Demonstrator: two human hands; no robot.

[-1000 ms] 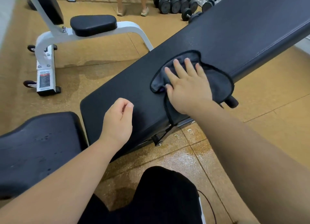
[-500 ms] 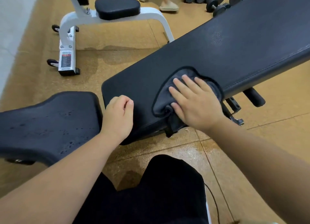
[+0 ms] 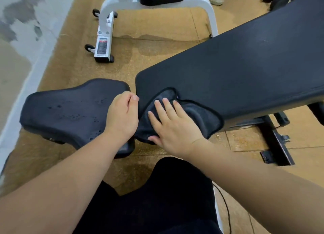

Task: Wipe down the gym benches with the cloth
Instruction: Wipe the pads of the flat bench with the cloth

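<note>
The right hand (image 3: pixel 172 127) lies flat with fingers straight and a little spread. It presses the dark cloth (image 3: pixel 198 114) under its palm onto the near end of the long bench pad (image 3: pixel 236 76). Just beside it, the left hand (image 3: pixel 122 114) has loosely curled fingers and holds nothing, above the edge of the seat pad (image 3: pixel 70 111).

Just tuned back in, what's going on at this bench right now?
A person is wiping a black gym bench. The right hand presses flat, fingers straight, on a dark cloth at the near corner of the long back pad, and part of the cloth hangs over the pad's edge. The left hand is loosely curled and holds nothing, above the seat pad next to the gap. The seat pad shows specks that look like droplets.
</note>
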